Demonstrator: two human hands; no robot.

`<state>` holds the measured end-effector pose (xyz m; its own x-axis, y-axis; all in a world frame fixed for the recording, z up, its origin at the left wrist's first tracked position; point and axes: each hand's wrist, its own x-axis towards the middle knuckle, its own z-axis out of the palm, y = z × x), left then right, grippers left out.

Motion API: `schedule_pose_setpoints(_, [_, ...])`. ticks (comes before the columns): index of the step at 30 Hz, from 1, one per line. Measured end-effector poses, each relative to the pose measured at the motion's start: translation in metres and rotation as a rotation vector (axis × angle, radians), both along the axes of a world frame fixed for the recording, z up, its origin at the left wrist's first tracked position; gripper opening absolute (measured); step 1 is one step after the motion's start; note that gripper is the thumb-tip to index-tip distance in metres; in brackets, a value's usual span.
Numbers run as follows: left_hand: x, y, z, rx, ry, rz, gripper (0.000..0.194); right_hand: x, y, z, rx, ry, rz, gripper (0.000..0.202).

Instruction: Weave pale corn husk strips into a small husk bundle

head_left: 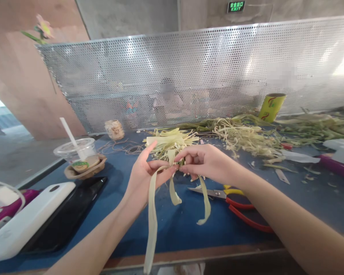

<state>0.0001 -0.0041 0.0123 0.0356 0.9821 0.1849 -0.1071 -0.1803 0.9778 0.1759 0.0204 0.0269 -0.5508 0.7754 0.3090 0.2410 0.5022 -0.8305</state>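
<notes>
Pale green-yellow plant strips (152, 221) hang down from between my two hands, which meet over the middle of the blue table. My left hand (149, 170) pinches them with thumb and fingers, one long strip draping past its wrist. Fingertips of my right hand (203, 160) are pressed together on the same strips, close to the left fingers. The exact spot where the strips cross is hidden by the fingers. Just beyond my hands lies a heap of cut pale stalks (172, 139). Scissors (218, 193) with red handles lie under my right forearm, their blades partly open.
A plastic cup with a straw (80, 147) stands in a cardboard holder at left, near a white power bank (31, 217) and a black phone (63, 217). More strips (243, 137), a yellow tube (272, 107) and a blade (282, 176) lie right. A perforated metal screen (189, 76) rises behind.
</notes>
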Motion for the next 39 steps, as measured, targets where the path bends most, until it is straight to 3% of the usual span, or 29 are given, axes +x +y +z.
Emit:
schedule_pose_setpoints(6, [-0.001,0.001,0.001,-0.053,-0.029,-0.029,0.101,0.010,0.006,0.001,0.016,-0.048,0.047,0.018])
schedule_pose_setpoints(11, [-0.005,0.005,-0.002,-0.025,-0.023,-0.128,0.093,0.007,0.006,0.003,-0.179,0.008,0.130,0.018])
schedule_pose_setpoints(15, [-0.003,0.007,-0.005,0.029,-0.027,-0.128,0.080,0.001,0.005,0.001,-0.284,0.093,0.168,0.017])
schedule_pose_setpoints(18, [-0.001,0.006,-0.006,0.118,0.022,-0.062,0.078,-0.004,0.005,-0.007,-0.309,0.167,0.150,0.024])
schedule_pose_setpoints(21, [-0.001,0.005,-0.006,0.196,0.131,0.095,0.084,-0.008,0.006,-0.013,-0.317,0.222,0.095,0.033])
schedule_pose_setpoints(24, [-0.004,0.004,-0.006,0.239,0.157,0.215,0.090,-0.010,0.006,-0.013,-0.324,0.235,0.060,0.028])
schedule_pose_setpoints(30, [-0.003,0.003,-0.005,0.251,-0.031,0.040,0.099,-0.014,0.004,-0.014,-0.422,0.351,0.118,0.025])
schedule_pose_setpoints(34, [0.000,0.005,-0.005,0.217,-0.119,0.016,0.102,-0.018,0.006,-0.020,-0.467,0.466,0.107,0.022])
schedule_pose_setpoints(39, [0.000,0.007,-0.004,0.160,-0.120,0.016,0.098,-0.016,0.004,-0.016,-0.250,0.407,-0.065,0.016])
